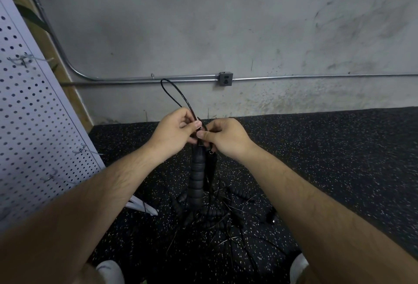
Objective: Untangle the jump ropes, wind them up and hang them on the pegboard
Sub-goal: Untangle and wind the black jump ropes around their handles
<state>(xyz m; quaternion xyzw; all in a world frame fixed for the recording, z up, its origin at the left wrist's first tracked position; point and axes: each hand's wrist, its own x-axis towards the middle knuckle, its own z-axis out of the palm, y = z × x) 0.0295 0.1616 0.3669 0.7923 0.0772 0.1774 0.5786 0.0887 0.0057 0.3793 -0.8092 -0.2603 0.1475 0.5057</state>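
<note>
One jump rope is held up in front of the wall. Its thin black cable (pixel 179 94) is pinched between thumb and fingers of both the left hand (pixel 176 133) and the right hand (pixel 226 137). Both hands are closed narrowly on it just above the ribbed handle (pixel 196 177), which hangs straight down. A doubled loop of cable stands up above the hands. Other ropes (pixel 214 214) lie tangled on the speckled floor (pixel 339 159) directly below. The cable is judged to be light, thin, springy and rather slick, so wound coils can be expected to spring open unless pinched together. The ribbed handle is judged to offer the surer grip. It should be taken hold of when the wound rope is carried to a hook (pixel 87 150) on the pegboard (pixel 34 114) at the left.
</note>
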